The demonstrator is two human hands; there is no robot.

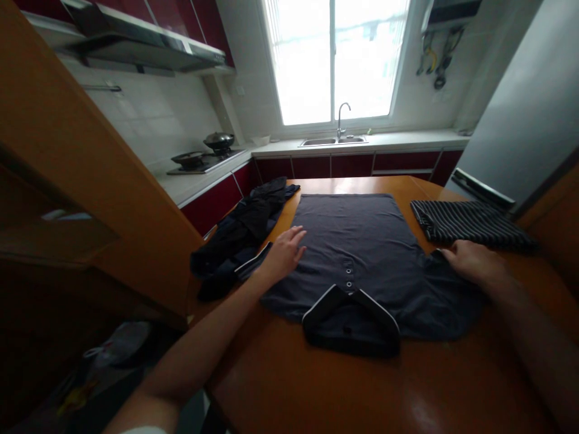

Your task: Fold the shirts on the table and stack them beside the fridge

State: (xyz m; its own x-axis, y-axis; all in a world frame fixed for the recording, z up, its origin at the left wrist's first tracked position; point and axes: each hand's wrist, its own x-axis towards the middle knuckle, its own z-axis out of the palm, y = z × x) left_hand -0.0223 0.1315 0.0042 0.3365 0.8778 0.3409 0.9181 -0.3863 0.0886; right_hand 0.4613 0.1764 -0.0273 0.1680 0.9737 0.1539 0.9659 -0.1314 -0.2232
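Hands [284, 250] [474, 262]: left half-spread, right curled on sleeve [455, 295]

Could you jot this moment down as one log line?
left hand: over grey polo shirt | right hand: pinching its sleeve | shirt: spread on table | beside it: dark clothes, striped cloth
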